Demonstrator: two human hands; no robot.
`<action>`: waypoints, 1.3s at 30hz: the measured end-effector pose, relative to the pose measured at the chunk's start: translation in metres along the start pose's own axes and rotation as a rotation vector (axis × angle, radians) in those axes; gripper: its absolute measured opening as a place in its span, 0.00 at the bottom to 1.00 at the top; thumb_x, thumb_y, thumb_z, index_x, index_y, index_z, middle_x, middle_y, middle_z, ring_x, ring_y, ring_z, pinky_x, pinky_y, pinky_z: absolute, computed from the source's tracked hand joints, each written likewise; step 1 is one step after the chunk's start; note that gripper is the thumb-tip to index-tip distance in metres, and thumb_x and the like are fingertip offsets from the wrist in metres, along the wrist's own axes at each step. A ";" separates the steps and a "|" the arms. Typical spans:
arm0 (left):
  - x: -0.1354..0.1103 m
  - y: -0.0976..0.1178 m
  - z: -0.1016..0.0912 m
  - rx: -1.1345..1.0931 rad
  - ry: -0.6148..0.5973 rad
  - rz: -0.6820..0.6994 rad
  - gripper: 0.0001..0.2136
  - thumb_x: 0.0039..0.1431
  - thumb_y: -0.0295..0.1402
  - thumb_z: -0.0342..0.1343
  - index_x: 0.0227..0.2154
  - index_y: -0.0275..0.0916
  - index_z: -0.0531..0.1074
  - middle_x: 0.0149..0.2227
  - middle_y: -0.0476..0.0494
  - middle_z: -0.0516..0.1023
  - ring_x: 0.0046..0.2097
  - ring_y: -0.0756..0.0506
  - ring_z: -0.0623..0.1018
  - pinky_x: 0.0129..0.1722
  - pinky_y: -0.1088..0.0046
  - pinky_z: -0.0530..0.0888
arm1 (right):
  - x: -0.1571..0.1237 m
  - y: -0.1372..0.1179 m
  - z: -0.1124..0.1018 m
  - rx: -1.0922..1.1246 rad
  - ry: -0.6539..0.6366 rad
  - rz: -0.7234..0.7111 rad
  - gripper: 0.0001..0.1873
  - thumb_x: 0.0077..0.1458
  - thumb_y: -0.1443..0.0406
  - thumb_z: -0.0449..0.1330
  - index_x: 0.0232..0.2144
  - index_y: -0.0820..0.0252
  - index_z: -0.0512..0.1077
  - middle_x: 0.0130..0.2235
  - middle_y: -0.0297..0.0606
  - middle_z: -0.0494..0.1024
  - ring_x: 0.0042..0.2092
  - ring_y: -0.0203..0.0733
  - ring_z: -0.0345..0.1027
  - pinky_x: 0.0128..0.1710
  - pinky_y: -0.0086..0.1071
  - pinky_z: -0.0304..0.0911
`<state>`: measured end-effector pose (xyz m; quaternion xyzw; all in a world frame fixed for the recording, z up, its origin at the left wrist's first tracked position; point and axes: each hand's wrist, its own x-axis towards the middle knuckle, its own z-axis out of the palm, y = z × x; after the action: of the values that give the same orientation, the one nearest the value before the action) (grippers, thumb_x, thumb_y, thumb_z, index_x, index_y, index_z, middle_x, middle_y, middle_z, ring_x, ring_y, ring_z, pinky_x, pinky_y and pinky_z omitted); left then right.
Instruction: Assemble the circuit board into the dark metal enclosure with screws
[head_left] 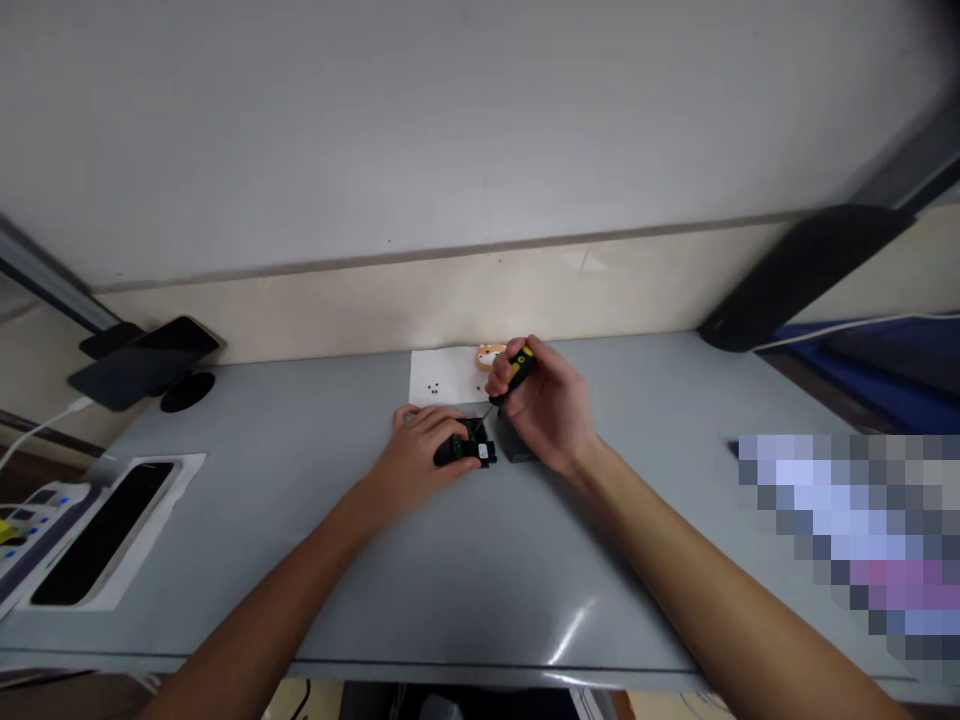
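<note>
My left hand [426, 448] is closed around a small black device [471, 446] with a green circuit board and a white label showing, holding it on the grey table. In my right hand [551, 405] is a black and yellow screwdriver [519, 372], tilted, its thin shaft running down to the device. Whether its tip sits in a screw is too small to tell. Partly hidden under my right hand lies a dark flat piece [516, 440]. Just behind the device, a sheet of white paper [450, 362] carries several tiny dark screws [433, 388] and an orange and white animal-shaped object [491, 356].
At left, a phone [105, 535] lies on white paper beside a power strip [37, 530]. Behind it, a second phone [146, 362] leans on a stand with a white cable. A black cylindrical object [795, 275] stands at the back right, near a pixelated area.
</note>
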<state>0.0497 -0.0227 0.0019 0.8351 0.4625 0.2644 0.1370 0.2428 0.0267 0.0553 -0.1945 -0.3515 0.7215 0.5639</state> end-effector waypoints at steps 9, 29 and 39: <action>0.001 -0.004 0.003 0.033 -0.001 0.008 0.11 0.64 0.44 0.63 0.44 0.45 0.74 0.58 0.47 0.77 0.59 0.40 0.74 0.63 0.56 0.56 | -0.006 0.003 0.008 -0.132 0.022 -0.044 0.18 0.56 0.57 0.70 0.26 0.56 0.65 0.31 0.32 0.66 0.31 0.35 0.61 0.32 0.32 0.60; 0.002 -0.006 0.003 0.044 -0.014 -0.003 0.11 0.64 0.45 0.63 0.43 0.46 0.75 0.58 0.48 0.77 0.58 0.40 0.74 0.63 0.55 0.56 | -0.008 0.011 0.014 -0.356 0.080 -0.147 0.24 0.60 0.43 0.60 0.27 0.53 0.62 0.24 0.29 0.53 0.26 0.37 0.46 0.26 0.36 0.47; 0.001 -0.006 0.003 0.048 -0.010 0.013 0.11 0.65 0.44 0.63 0.44 0.46 0.74 0.58 0.49 0.77 0.59 0.41 0.74 0.63 0.56 0.56 | -0.011 0.010 0.018 -0.335 0.055 -0.143 0.23 0.62 0.44 0.59 0.28 0.53 0.65 0.26 0.31 0.56 0.28 0.38 0.51 0.29 0.35 0.52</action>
<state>0.0478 -0.0189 -0.0029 0.8424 0.4627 0.2501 0.1175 0.2272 0.0099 0.0584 -0.2797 -0.4642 0.6054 0.5829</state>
